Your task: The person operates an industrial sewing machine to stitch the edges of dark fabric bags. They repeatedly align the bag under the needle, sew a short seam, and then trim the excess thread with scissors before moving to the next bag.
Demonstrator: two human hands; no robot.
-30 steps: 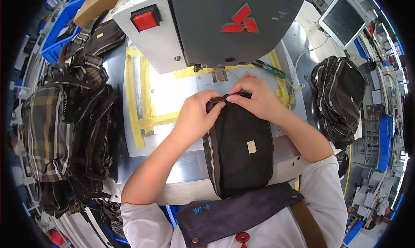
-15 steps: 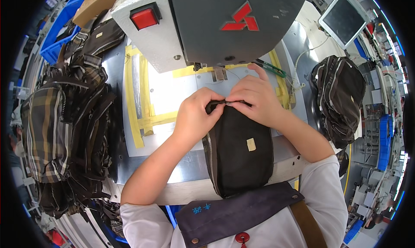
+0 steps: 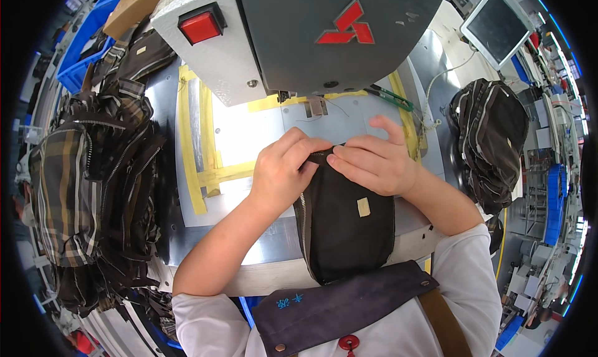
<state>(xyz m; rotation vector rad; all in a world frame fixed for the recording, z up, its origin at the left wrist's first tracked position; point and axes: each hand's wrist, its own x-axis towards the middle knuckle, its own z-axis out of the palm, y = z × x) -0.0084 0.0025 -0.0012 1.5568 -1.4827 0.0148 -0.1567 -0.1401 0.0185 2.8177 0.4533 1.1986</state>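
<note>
A small black pouch (image 3: 346, 223) lies on the metal desk (image 3: 249, 242) before a sewing machine (image 3: 311, 33), its near end hanging over the desk edge toward the person. Its long axis runs from the person to the machine's needle. The left hand (image 3: 283, 170) and right hand (image 3: 374, 164) meet at its far end, fingers pinched narrow on the top seam. It looks soft, light and floppy; the stiffer zipped edge probably gives the surest hold.

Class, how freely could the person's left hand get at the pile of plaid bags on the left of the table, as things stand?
Probably yes, but not at once: the left hand grips the black pouch alongside the right hand. Only bare table separates it from the plaid bags.
</note>
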